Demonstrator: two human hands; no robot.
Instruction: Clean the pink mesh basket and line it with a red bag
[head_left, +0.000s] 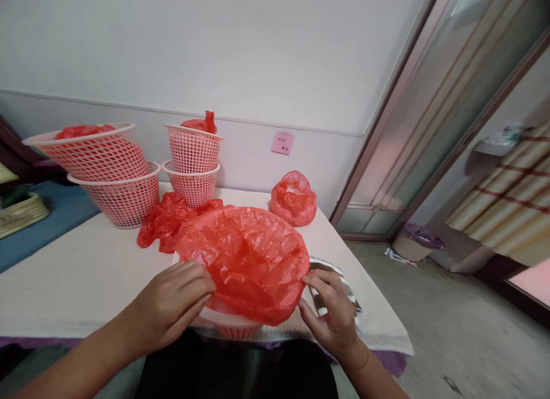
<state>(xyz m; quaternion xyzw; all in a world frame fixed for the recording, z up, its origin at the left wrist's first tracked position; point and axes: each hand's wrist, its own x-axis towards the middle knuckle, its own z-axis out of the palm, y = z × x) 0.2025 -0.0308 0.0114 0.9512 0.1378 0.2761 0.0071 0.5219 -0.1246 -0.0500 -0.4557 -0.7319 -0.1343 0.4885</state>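
Observation:
A red plastic bag [253,256] is spread inside a pink mesh basket [236,330] at the table's front edge, its edge folded over much of the rim. At the near left, the basket's pale rim shows bare below the bag. My left hand [178,301] pinches the bag's edge there. On the right side, my right hand [329,310] has thumb and forefinger apart, with the forefinger tip touching the bag at the rim. Behind the basket lies a crumpled heap of red plastic bags [167,218].
Stacked mesh baskets [116,201] with red bags stand at the back left, beside a second stack [193,181]. A small red-lined container [293,198] sits near the wall. A striped cloth [335,273] lies right. On the floor is a waste bin [412,244].

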